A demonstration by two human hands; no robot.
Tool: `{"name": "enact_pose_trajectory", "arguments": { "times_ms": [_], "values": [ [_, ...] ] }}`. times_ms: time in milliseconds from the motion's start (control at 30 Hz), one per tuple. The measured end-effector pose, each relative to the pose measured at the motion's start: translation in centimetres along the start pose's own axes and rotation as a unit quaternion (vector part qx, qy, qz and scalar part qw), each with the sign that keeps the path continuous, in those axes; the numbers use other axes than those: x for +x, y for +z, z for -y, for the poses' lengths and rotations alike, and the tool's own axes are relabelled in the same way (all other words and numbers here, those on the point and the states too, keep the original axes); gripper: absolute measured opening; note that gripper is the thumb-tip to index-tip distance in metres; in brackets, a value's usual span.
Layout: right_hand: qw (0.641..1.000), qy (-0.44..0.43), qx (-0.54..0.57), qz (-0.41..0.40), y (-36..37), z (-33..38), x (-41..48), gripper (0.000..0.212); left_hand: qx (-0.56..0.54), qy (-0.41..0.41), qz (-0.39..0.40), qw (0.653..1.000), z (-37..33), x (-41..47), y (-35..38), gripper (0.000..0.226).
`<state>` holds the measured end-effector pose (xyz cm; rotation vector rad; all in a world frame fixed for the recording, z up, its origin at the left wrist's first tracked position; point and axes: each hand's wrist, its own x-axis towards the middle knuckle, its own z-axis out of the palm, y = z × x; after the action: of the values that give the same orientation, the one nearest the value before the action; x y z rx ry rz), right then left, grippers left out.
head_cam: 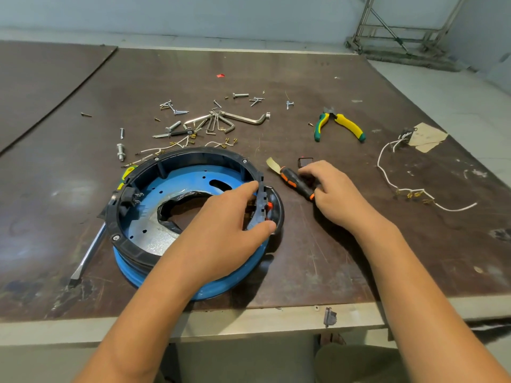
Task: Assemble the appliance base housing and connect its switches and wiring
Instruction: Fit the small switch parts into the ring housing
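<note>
The round base housing (177, 175), blue with a black rim, lies open side up near the table's front edge. My left hand (229, 225) grips the switch section on its right rim, thumb outside and fingers inside. A black switch (128, 196) sits in the left rim. My right hand (329, 189) rests over a black and orange screwdriver (293, 182) just right of the housing, fingers curled on its handle. A small black switch (305, 162) lies beyond the fingertips. White wires with brass terminals (409, 189) lie to the right, and more wires (177, 145) behind the housing.
Loose screws and bolts and hex keys (221, 123) are scattered behind the housing. Yellow-green pliers (338, 125) lie at the back right. A flat screwdriver (88, 252) pokes out from under the housing at left. A brown paper scrap (425, 136) sits far right.
</note>
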<state>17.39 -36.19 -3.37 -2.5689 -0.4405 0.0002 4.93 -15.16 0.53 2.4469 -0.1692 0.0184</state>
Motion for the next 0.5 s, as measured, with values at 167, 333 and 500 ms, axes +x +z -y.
{"name": "enact_pose_trajectory", "arguments": {
  "times_ms": [167,333,500],
  "values": [
    [0.999,-0.005,-0.052,0.003,-0.2,-0.9,0.1,0.043,0.009,0.0,-0.002,1.0,-0.1,0.0,-0.1,0.076],
    [0.995,0.026,0.033,-0.092,-0.5,-1.0,-0.2,0.025,-0.002,0.0,-0.004,1.0,0.1,-0.1,-0.3,0.076],
    [0.846,0.049,0.527,-0.061,-0.6,1.0,-1.3,0.028,-0.028,-0.008,0.001,1.0,0.1,-0.1,-0.5,0.078]
  ]
}}
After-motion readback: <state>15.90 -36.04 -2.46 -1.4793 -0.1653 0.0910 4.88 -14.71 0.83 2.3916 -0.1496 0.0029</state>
